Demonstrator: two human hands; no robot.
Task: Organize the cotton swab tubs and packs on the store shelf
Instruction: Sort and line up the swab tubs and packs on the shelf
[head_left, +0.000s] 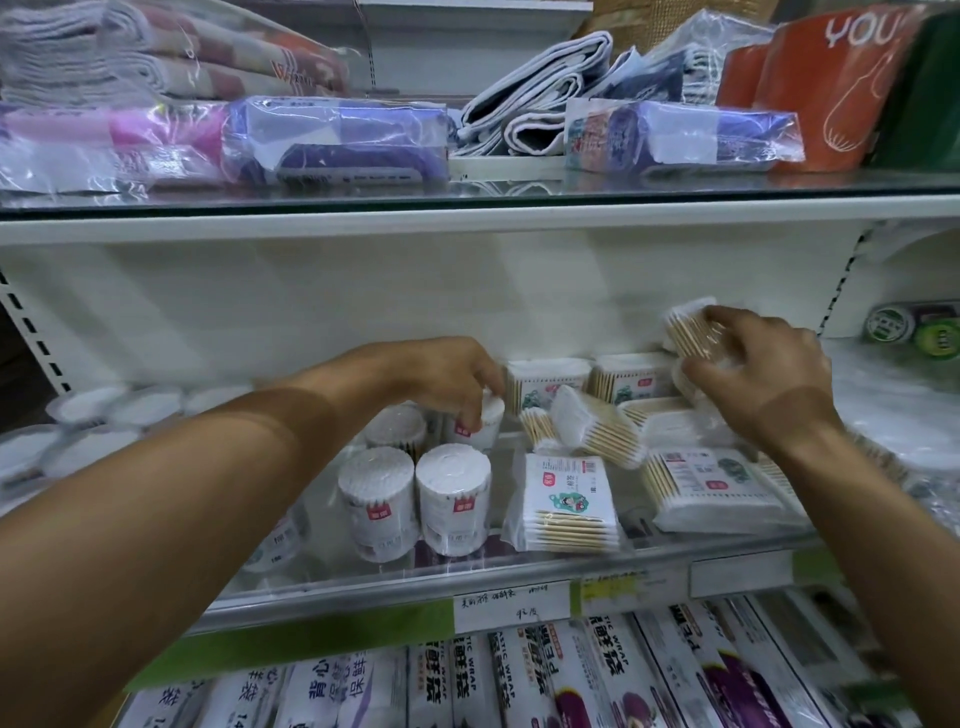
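On the middle shelf (467, 582) stand several round cotton swab tubs. My left hand (447, 374) grips the rear tub (480, 423) by its top. Two more tubs (376, 499) (453, 496) stand in front, and another tub (395, 427) stands behind them. My right hand (758, 364) holds a clear swab pack (691, 330) lifted above the heap at the shelf's back right. Flat swab packs lie jumbled to the right: one at the front (566, 501), one tilted in the middle (597, 428), one flat at the right (717, 491). Boxed packs (545, 382) stand at the back.
Round white-lidded tubs (93, 410) fill the shelf's left part. A glass shelf above carries bagged cloths (332, 140) and orange boxes (821, 88). Plastic wrap boxes (519, 675) line the shelf below. Green-labelled cans (914, 325) sit at the far right.
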